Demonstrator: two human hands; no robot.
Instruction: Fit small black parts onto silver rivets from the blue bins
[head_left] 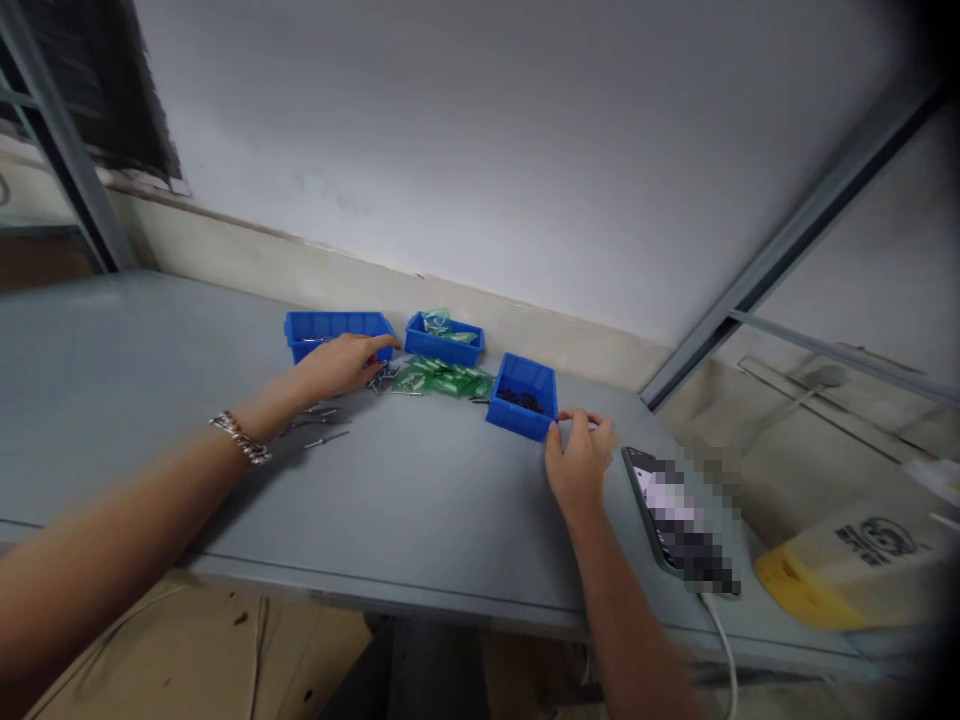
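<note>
My left hand [346, 362] reaches over a small pile of silver metal pins like pop rivets [384, 376], in front of the left blue bin [300, 345]. Its index finger is stretched out; the thumb side is partly hidden, and nothing shows held. My right hand [581, 450] is at the right blue bin [517, 418], thumb and index fingertip at its near right corner, fingers apart. Small dark parts [521, 400] lie in that bin. Green-tinted plastic packets [446, 378] are heaped between the hands, before the middle blue bin [442, 348], which holds similar packets.
More loose rivets [327, 440] lie near my left wrist. A phone [675, 520] with a white cable [721, 640] rests on the grey table [420, 520] at right. Beyond it is a clear cup or bag with yellow contents [810, 590]. Metal posts [795, 240] and a wall bound the table.
</note>
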